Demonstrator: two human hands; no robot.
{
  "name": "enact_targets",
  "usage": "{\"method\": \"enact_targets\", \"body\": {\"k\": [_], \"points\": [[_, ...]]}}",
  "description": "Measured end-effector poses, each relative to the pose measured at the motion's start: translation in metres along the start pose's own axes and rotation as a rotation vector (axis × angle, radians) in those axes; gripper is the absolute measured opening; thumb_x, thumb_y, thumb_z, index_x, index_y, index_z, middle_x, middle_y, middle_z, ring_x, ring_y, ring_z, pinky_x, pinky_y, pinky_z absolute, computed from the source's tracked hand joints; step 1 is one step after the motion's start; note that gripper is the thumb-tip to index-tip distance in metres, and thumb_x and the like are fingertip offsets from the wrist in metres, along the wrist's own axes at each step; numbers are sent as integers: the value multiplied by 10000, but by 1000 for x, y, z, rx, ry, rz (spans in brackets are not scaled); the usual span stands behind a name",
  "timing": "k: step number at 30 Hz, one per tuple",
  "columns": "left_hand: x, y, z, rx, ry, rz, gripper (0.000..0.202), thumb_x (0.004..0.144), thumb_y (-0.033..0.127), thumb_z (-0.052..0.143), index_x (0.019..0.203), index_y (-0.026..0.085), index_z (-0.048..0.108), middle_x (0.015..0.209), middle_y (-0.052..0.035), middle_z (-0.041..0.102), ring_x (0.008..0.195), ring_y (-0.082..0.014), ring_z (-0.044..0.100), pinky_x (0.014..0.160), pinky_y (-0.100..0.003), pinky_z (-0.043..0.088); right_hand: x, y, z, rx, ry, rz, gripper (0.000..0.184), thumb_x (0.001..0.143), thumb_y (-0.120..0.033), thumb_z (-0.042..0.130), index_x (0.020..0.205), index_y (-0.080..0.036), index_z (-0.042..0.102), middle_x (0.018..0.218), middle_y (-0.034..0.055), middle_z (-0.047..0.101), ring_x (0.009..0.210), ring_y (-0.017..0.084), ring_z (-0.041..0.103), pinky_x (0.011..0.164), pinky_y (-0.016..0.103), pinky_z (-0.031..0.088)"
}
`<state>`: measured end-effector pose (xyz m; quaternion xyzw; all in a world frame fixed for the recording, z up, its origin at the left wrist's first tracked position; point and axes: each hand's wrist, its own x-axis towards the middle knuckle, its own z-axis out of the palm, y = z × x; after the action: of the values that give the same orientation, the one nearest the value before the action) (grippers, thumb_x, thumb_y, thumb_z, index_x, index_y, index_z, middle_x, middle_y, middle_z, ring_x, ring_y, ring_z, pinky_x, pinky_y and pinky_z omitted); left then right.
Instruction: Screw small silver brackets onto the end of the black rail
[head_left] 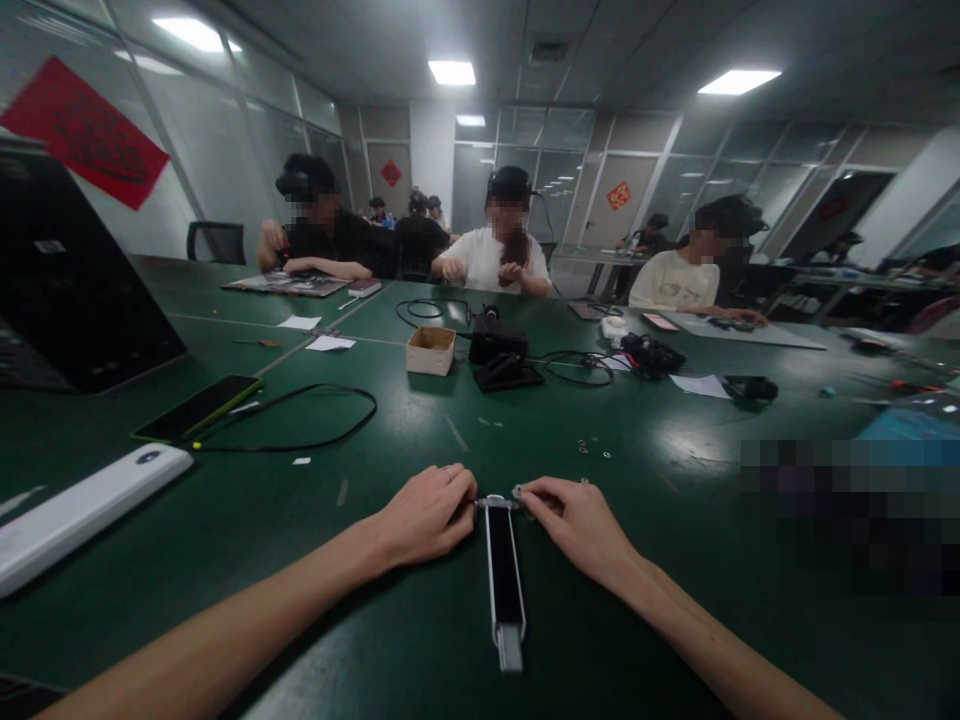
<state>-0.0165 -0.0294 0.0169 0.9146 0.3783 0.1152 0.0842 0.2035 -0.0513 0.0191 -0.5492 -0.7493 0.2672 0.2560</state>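
Note:
In front of me on the green table lies a long, narrow device (505, 570) with a black face and a white-silver frame. A short, thin metal rod crosses its far end, and a pale tab (510, 650) sticks out of the near end. My left hand (431, 512) is closed on the rod's left end, its fingertips mostly hidden behind the knuckles. At the other end, my right hand (577, 520) pinches a small metal washer (517, 491) between thumb and forefinger, close beside the rod. Several loose washers (583, 449) are scattered just beyond my right hand.
A small cardboard box (430, 352) and a black device on a stand (499, 350) are farther back. To the left lie a white elongated case (90, 515), a phone (199, 408), a black cable (367, 420) and a dark monitor (67, 270). Several people sit across the table.

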Motion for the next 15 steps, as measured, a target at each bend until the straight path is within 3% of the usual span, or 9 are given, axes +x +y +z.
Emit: {"method": "enact_targets", "body": {"k": [6,11,15], "points": [[-1,1,-1,13,-21,-19,43,855,201,436,863,176,470,824,-30,555,680,-170,505,636,-288,374,-2,-3,-1,66,6,41,203,850,-227,513,937,-154,681,744,12,680,612,123,597,548,238,457],[-1,2,-1,18,-20,-23,44,854,205,440,869,175,470,826,-28,562,690,-172,510,647,-294,375,-3,-4,0,85,40,41,151,802,-191,543,867,-149,672,718,9,667,607,120,592,549,235,458],[0,4,-1,15,-15,-30,41,857,207,446,864,175,471,823,-30,560,685,-172,512,631,-287,373,-4,-2,2,62,38,-10,137,803,-199,545,853,-156,665,700,3,643,599,118,571,548,239,452]]}}
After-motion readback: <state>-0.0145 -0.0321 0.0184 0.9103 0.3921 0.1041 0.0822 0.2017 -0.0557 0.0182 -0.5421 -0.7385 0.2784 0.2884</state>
